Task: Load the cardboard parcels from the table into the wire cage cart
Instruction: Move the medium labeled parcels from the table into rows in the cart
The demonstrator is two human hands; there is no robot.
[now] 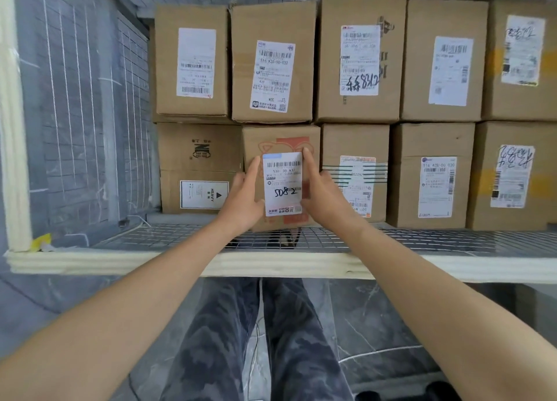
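Parcel [281, 140] with the handwritten label [282, 183] sits inside the wire cage cart [422, 241], near row, slotted between the HEAVY-marked box [199, 159] and the green-striped box [355, 141], touching both as far as visible. Left hand [242, 195] and right hand [324, 194] lie flat on its labelled face either side of the label, fingers [254, 167] straight and pressing, clamped on nothing. Looks like the final seating push for this one. Far row [361, 11] holds five boxes edge to edge, near row five counting this one, so the load looks well along. The counter is out of view, so can't tell how many parcels remain. In the way: tight fit against both neighbours, and the foam-wrapped rim [120, 263] that both arms reach over. Mesh wall [75, 99] stands at left, slightly apart from the boxes. Patterned trousers [289, 340] and dark marbled floor [376, 325] show below.
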